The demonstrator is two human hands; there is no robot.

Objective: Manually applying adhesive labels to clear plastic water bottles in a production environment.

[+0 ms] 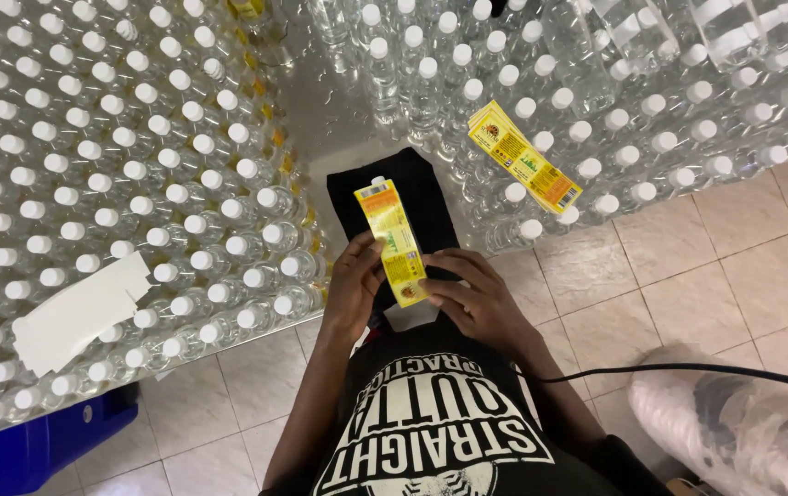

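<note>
A clear plastic bottle with a white cap lies on a black cloth (412, 188) on my lap, and a yellow label (394, 241) covers its side. My left hand (354, 287) grips the bottle from the left. My right hand (477, 298) presses the label's lower end with its fingers. A stack of yellow labels (524, 158) rests on top of the bottles to the right. A wide field of capped, labelled bottles (118, 174) fills the left side.
More clear white-capped bottles (614, 101) stand at the top and right. White backing paper (73, 312) lies on the left bottles. A blue bin (36, 441) sits at the bottom left, a plastic-wrapped bundle (734, 422) at the bottom right. The floor is beige tile (688, 266).
</note>
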